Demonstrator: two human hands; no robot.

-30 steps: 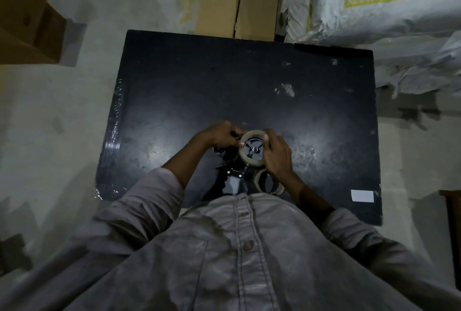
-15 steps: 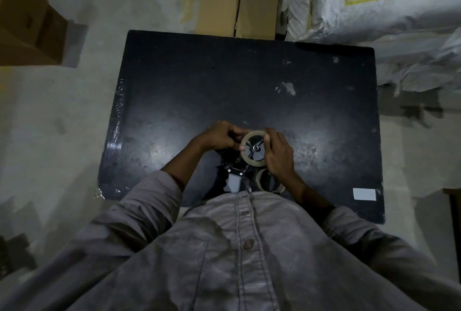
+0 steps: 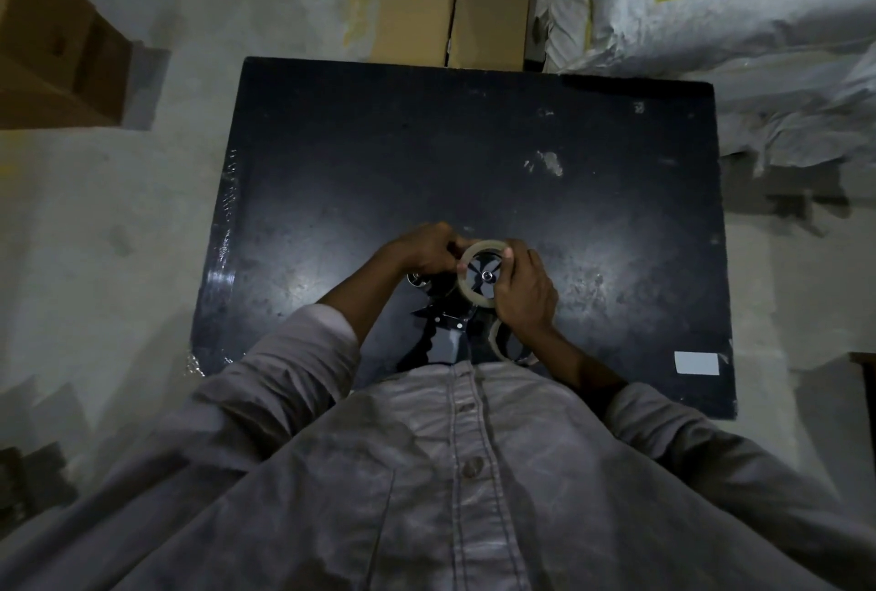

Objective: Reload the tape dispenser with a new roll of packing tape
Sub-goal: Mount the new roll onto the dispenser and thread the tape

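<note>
Tape roll (image 3: pixel 474 294): now sitting squarer on dispenser (image 3: pixel 443 322) hub; I'm judging seating nearly done. Right hand (image 3: pixel 524 294) gripping roll, left hand (image 3: pixel 422 254) clasping dispenser.

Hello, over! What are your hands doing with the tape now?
Both hands, left and right, on tape roll. Roll around dispenser hub. Empty ring beside. Nothing blocking.

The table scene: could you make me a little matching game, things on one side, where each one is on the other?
Things:
1. tape roll
2. spare ring of tape
3. white label
4. cardboard box

Places:
A. on the floor beyond the table's far edge
B. near the table's right front corner
C. held between both hands, around the dispenser's hub
D. on the table under the right wrist

Pairs: 1-C, 2-D, 3-B, 4-A
</note>
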